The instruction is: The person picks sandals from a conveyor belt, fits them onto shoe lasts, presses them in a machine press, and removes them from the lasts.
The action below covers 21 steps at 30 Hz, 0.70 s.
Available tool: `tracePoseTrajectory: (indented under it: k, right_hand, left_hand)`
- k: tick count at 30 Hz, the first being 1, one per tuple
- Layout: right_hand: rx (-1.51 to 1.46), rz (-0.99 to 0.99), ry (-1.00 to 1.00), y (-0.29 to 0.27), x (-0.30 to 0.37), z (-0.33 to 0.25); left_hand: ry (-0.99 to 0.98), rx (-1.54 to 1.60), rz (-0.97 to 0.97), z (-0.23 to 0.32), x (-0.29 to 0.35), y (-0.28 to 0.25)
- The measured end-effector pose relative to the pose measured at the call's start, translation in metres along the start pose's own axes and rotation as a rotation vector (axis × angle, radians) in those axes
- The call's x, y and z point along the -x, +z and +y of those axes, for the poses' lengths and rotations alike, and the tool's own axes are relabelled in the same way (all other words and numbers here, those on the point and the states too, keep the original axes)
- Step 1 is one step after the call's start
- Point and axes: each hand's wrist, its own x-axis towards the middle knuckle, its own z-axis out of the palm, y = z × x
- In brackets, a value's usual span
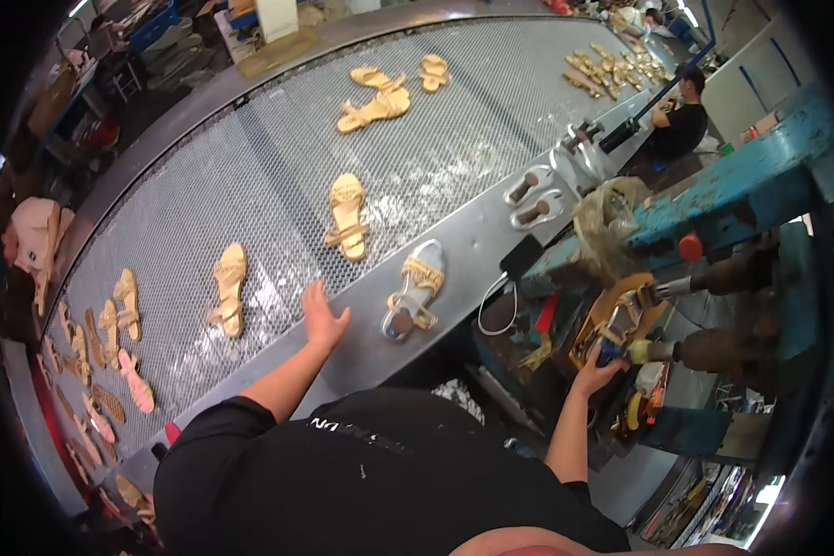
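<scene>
My left hand (322, 318) reaches over the conveyor's metal ledge with its fingers apart and nothing in them. To its right on the ledge, a tan strappy sandal (423, 272) sits on a silver shoe last (426, 250). A tan sandal (347, 211) lies on the mesh ahead of the hand, and another tan sandal (231, 278) lies to its left. At the teal press, my right hand (598, 374) is closed around the blue end of a shoe last (610, 351) under the press rods. What is fitted on that last is partly hidden.
The mesh conveyor (287, 167) carries more sandals, with pink ones (136, 382) at the left. Silver shoe lasts (536, 206) stand farther along the ledge. The teal press arm (713, 204) looms at the right. A person in black (681, 125) sits at the far right.
</scene>
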Motion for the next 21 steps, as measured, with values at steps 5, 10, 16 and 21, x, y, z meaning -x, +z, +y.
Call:
tracePoseTrajectory:
  k: [5,10,16,21]
  right_hand:
    - [0.096,-0.090,0.133,-0.005,-0.002,-0.030]
    - [0.386,-0.127,0.246,-0.007,0.003,-0.031]
    - [0.384,-0.071,0.253,0.011,0.009,-0.007]
    - [0.357,-0.187,0.422,0.009,0.028,-0.035]
  left_hand:
    - [-0.187,-0.095,0.018,-0.018,-0.065,0.051]
    - [-0.474,-0.165,-0.014,0.040,-0.122,0.086]
    - [-0.390,-0.156,0.035,0.040,-0.136,0.088]
    - [-0.213,0.663,-0.114,-0.044,-0.125,0.048]
